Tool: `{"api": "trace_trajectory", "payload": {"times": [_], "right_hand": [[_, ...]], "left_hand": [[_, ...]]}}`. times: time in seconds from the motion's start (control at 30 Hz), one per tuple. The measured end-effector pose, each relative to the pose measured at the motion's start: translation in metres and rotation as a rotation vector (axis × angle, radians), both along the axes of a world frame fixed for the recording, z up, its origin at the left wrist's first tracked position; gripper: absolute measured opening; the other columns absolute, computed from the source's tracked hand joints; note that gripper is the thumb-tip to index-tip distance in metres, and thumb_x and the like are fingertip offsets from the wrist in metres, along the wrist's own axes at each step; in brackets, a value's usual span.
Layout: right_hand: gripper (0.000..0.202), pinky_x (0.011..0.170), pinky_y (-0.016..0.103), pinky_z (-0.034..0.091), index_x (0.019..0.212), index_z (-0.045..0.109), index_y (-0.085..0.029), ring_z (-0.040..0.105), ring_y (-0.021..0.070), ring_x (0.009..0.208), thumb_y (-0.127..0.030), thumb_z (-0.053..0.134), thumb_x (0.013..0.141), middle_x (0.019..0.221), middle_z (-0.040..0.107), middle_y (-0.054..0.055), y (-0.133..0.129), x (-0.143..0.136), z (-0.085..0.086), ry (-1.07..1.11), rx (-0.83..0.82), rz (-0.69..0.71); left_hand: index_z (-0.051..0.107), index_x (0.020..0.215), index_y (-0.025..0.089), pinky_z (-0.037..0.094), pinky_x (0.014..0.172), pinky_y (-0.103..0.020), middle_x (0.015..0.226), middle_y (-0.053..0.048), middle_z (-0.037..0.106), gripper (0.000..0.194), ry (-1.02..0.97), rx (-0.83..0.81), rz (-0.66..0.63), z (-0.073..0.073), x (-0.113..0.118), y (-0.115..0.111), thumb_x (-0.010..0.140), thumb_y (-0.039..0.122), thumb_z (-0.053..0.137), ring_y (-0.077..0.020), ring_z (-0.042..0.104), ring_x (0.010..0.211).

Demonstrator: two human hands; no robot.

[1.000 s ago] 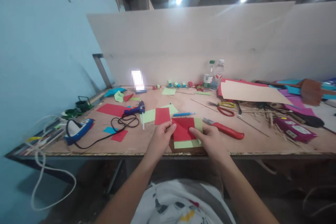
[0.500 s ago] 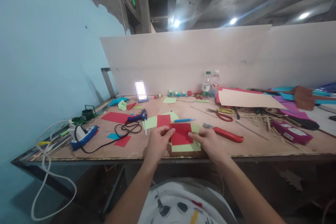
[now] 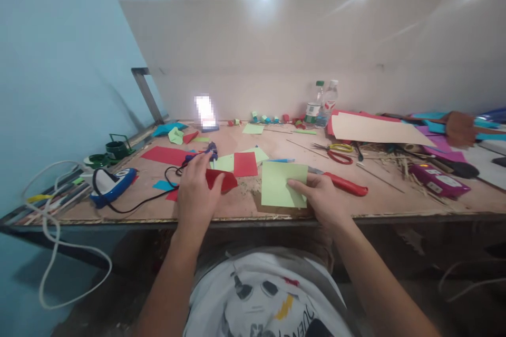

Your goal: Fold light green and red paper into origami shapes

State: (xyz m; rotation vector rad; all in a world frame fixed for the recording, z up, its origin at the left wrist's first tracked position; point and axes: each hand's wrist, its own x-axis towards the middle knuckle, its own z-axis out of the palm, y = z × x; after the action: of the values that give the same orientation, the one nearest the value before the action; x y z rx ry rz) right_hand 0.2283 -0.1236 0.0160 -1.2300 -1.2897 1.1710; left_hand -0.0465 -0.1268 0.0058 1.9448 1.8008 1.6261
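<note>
Pale blue wall runs along the left of a plywood table strewn with paper scraps, a white board standing behind it. At the far left edge lies a blue-and-white tool with a black cord trailing from it. Next comes the left hand, its grip closed on a red paper piece that bends under the fingers; a blue glue gun sits just beyond the knuckles. Past a flat red square, the right hand rests on a light green sheet, fingers seemingly pinching its near right corner, though the thumb is hidden. Beside it lies a red-handled cutter, with scissors farther back.
</note>
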Motion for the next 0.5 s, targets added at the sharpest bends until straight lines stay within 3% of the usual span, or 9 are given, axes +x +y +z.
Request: {"api": "trace_trajectory", "payload": {"times": [0.07,0.13,0.2,0.23,0.33,0.5], "right_hand": [[0.041,0.065,0.033,0.051,0.085,0.08,-0.014,0.069,0.025,0.074,-0.053,0.083,0.071,0.086,0.08,0.01,0.0,0.0,0.0,-0.008,0.008,0.006],[0.042,0.064,0.032,0.051,0.083,0.079,-0.014,0.068,0.0243,0.072,-0.054,0.082,0.072,0.082,0.079,0.009,0.001,0.0,-0.001,-0.015,0.015,0.019],[0.042,0.065,0.032,0.051,0.082,0.078,-0.014,0.067,0.0233,0.071,-0.054,0.082,0.073,0.079,0.078,0.008,0.001,0.0,-0.001,-0.022,0.021,0.038],[0.042,0.065,0.032,0.051,0.082,0.078,-0.014,0.066,0.0226,0.071,-0.054,0.082,0.073,0.079,0.078,0.008,0.0,0.0,-0.001,-0.025,0.024,0.047],[0.042,0.063,0.03,0.049,0.082,0.079,-0.014,0.063,0.02,0.068,-0.055,0.082,0.074,0.078,0.077,0.006,-0.003,0.0,0.002,-0.03,0.032,0.085],[0.046,0.058,0.028,0.048,0.082,0.08,-0.014,0.061,0.0185,0.064,-0.059,0.082,0.074,0.075,0.075,0.005,-0.009,0.001,0.006,-0.038,0.039,0.119]], "left_hand": [[0.07,0.125,0.02,0.04,0.117,-0.052,0.142,-0.017,0.064,0.034,0.094,0.081,-0.09,0.003,0.013,-0.013,0.094,0.033,0.069,-0.0343,0.055,0.136],[0.073,0.115,0.025,0.047,0.112,-0.042,0.135,-0.009,0.07,0.025,0.235,0.138,-0.278,0.005,0.026,-0.024,0.091,0.033,0.075,-0.0278,0.063,0.127],[0.07,0.119,0.021,0.045,0.112,-0.047,0.142,-0.013,0.066,0.026,0.538,0.234,-0.527,0.006,0.036,-0.031,0.095,0.031,0.072,-0.0306,0.058,0.133],[0.068,0.121,0.02,0.046,0.111,-0.047,0.144,-0.014,0.064,0.026,0.619,0.238,-0.589,0.006,0.041,-0.032,0.097,0.03,0.07,-0.031,0.057,0.134],[0.066,0.122,0.018,0.048,0.108,-0.047,0.142,-0.016,0.065,0.023,0.696,0.225,-0.659,0.004,0.049,-0.029,0.1,0.027,0.064,-0.0307,0.058,0.131],[0.066,0.118,0.018,0.048,0.104,-0.042,0.131,-0.013,0.071,0.023,0.643,0.275,-0.669,-0.002,0.049,-0.023,0.099,0.01,0.056,-0.0252,0.062,0.125]]}}
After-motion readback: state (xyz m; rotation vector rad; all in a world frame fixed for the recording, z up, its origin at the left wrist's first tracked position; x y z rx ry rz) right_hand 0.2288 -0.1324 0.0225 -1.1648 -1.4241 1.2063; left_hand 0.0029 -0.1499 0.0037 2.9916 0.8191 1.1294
